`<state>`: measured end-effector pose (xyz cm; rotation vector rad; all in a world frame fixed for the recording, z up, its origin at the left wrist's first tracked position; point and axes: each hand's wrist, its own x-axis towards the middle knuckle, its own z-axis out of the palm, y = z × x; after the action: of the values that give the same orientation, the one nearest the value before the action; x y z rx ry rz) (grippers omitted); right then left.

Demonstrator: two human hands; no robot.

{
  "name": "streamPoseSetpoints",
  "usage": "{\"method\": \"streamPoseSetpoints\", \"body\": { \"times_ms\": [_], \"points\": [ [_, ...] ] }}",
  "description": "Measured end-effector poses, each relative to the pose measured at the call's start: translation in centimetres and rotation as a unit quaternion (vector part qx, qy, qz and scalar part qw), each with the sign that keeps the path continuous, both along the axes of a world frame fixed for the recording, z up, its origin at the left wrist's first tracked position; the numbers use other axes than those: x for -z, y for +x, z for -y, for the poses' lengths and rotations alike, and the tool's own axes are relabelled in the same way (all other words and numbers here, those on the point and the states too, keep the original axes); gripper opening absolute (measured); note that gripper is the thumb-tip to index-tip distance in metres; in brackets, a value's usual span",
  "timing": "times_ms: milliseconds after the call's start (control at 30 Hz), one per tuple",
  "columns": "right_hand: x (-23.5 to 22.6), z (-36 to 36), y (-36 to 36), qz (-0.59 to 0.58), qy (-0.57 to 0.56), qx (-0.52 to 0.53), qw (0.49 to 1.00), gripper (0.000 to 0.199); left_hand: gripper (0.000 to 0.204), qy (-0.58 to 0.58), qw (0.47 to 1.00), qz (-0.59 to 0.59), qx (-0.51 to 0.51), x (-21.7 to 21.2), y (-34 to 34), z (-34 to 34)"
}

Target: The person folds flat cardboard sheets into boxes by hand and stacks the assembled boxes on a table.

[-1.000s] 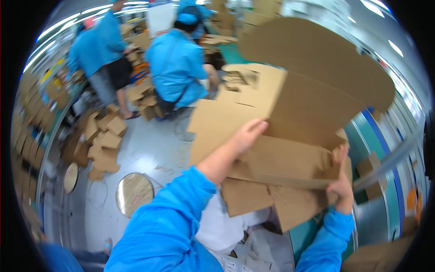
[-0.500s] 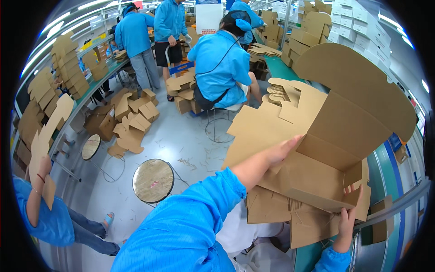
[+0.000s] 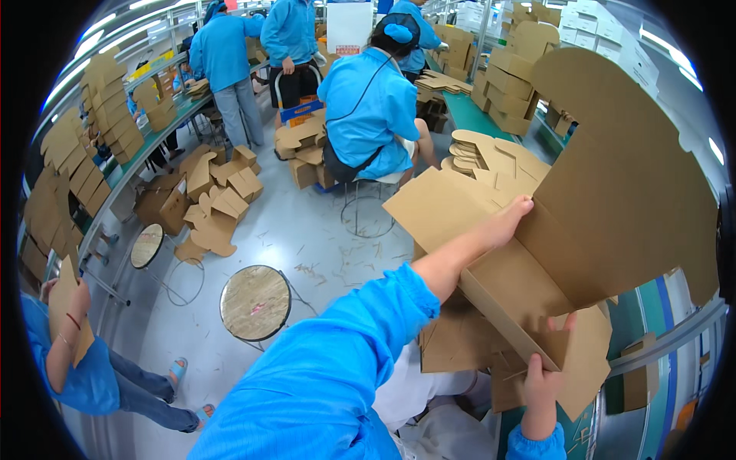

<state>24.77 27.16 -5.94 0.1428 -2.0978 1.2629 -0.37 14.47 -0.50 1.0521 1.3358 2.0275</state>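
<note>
A partly folded brown cardboard box (image 3: 502, 303) is held up between my hands, its walls standing and its big rounded lid flap (image 3: 636, 169) raised at the right. My left hand (image 3: 507, 221) grips the box's far corner, next to the base of the lid. At the near corner my right hand (image 3: 543, 383) pinches the wall, thumb outside and fingertips showing inside. Beneath the box lie flat cardboard blanks (image 3: 452, 345), partly hidden by it. Another pile of cut blanks (image 3: 494, 157) is just beyond.
Round stools (image 3: 255, 303) stand on the floor at left, near a heap of folded cardboard (image 3: 218, 203). A seated person (image 3: 372, 115) works ahead; another person (image 3: 77, 337) at far left holds cardboard. A metal rail (image 3: 675, 333) runs along the right.
The box has turned and tilted between my hands, its lid rising more upright. My left hand moved up and right; my right hand shifted left. The person at far left lowered a cardboard piece.
</note>
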Motion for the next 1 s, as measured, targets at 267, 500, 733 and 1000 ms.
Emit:
{"method": "streamPoseSetpoints", "body": {
  "times_ms": [267, 500, 733, 1000],
  "points": [
    [0.6, -0.7, -1.0, 0.034, 0.056, -0.012, 0.998, 0.076, 0.065, 0.054, 0.995, -0.044, -0.067, 5.8, -2.4, -1.5],
    [0.9, -0.8, -0.8, 0.059, -0.035, -0.066, 0.995, 0.072, 0.060, 0.010, 0.996, -0.028, -0.083, 3.2, 0.6, -0.7],
    [-1.0, 1.6, 0.4, 0.032, -0.120, 0.177, 0.976, 0.070, 0.050, -0.015, 0.959, -0.068, -0.274, 4.5, 0.3, -2.1],
    [3.9, 0.9, -0.1, -0.039, -0.201, 0.312, 0.928, 0.030, 0.056, 0.044, 0.946, 0.042, -0.317, 7.6, -3.0, -2.8]
  ]
}}
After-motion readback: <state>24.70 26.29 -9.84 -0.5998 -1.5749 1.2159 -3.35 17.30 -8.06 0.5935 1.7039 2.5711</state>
